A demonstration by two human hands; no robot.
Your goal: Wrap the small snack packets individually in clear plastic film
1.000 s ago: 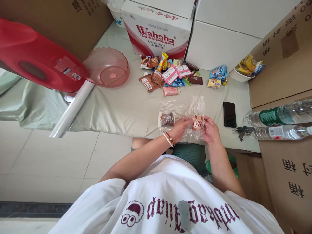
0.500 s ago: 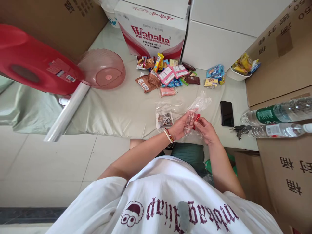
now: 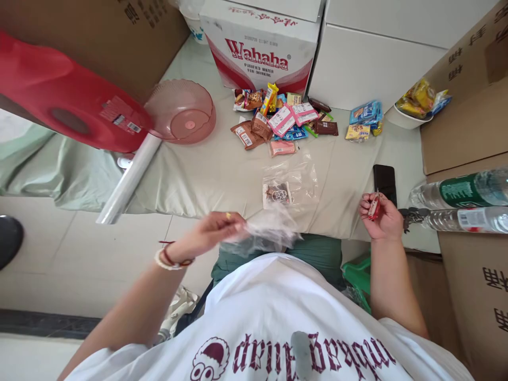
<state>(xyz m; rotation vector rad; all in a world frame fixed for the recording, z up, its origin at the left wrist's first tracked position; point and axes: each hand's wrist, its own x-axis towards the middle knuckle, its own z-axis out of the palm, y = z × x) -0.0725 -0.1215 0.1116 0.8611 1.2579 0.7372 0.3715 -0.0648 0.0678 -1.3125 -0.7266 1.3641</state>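
Note:
Out over the table's front edge, my left hand [image 3: 220,230] pinches a clear plastic bag [image 3: 273,227], which trails to the right and is blurred by motion. My right hand [image 3: 383,219], palm up beside the phone, is closed around a small red wrapped snack [image 3: 373,207]. Between the hands, a dark-and-white snack packet [image 3: 277,194] lies in another clear bag [image 3: 304,182] flat on the cloth. Farther back is a pile of mixed snacks, with pink-and-white packets [image 3: 282,120], brown packets [image 3: 246,135] and a pink packet [image 3: 283,148].
A pink bowl [image 3: 182,132], a red jug [image 3: 75,100] and a plastic film roll [image 3: 127,182] are at left. A Wahaba-type water carton [image 3: 262,53] stands behind. At right are blue packets [image 3: 365,112], a white bowl [image 3: 405,117], a black phone [image 3: 384,182] and bottles [image 3: 468,189].
My hands have moved apart. The left has swung left with the clear bag, while the right has moved right with the red snack. The view has shifted slightly.

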